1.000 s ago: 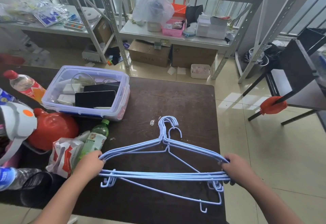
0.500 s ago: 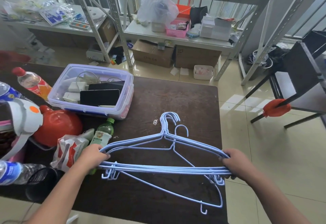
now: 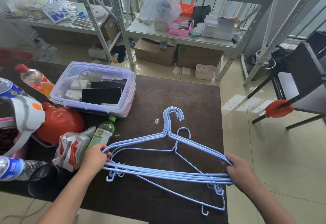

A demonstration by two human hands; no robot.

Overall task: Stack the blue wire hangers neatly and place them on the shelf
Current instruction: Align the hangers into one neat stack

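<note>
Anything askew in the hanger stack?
Yes. One hanger lies out of line with the bunch: its hook sits lower and to the right, and its bar angles off toward the table's near-right corner.

Hangers point(image 3: 167, 172) were held over table point(image 3: 176, 96), left hand point(image 3: 95, 158) and right hand point(image 3: 241, 172) at opposite ends; storage box point(image 3: 93, 89) was set behind-left, shelf point(image 3: 176, 35) beyond.

Glossy cream floor tiles point(image 3: 275, 153), grey metal racks point(image 3: 123, 29), dark table point(image 3: 176, 96).
</note>
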